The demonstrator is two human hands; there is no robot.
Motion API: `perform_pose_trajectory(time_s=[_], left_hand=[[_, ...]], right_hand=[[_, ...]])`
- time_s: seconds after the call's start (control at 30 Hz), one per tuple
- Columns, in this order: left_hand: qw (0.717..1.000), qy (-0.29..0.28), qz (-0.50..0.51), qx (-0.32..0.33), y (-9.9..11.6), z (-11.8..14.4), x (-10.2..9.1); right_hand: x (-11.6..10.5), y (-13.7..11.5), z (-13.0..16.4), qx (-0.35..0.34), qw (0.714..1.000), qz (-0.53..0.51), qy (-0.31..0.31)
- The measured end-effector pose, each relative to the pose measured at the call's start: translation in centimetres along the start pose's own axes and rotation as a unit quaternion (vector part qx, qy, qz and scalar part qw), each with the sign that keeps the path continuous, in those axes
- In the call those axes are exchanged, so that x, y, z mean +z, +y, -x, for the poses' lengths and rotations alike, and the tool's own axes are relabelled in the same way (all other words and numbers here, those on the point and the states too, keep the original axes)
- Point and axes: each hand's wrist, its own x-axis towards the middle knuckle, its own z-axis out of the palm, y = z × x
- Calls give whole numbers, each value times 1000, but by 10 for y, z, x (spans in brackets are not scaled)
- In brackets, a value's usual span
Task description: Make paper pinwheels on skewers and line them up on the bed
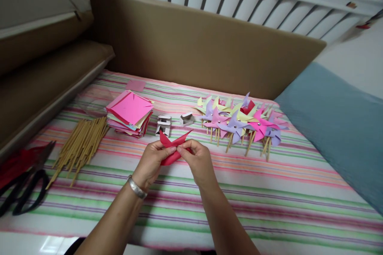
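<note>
A red paper pinwheel (178, 140) with curled points is held over the striped cloth between both my hands. My left hand (154, 158), with a silver bracelet at the wrist, pinches it near the middle, thumb on top. From the other side my right hand (195, 156) grips it too, the thumb tips almost meeting at the centre. Fingers hide part of the folds. Just beyond the paper stand two small open boxes, one white box (163, 124) and one grey-white box (187, 118); their contents are too small to make out.
Left of the boxes lies a stack of coloured paper squares (130, 109), beside a bundle of thin sticks (82, 143) and black-handled scissors (31, 185). Finished pinwheels (239, 121) on sticks cluster at right. Brown cushions (44, 67) and a brown panel (191, 44) border the striped cloth (269, 203).
</note>
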Motion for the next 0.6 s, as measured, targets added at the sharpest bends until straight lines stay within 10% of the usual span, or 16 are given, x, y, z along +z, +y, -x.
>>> perform_pose_trajectory(time_s=[0.6], left_hand=[[1000, 16, -12, 23, 17, 4, 0]], right_hand=[[-9, -12, 7, -65, 998, -7, -7]])
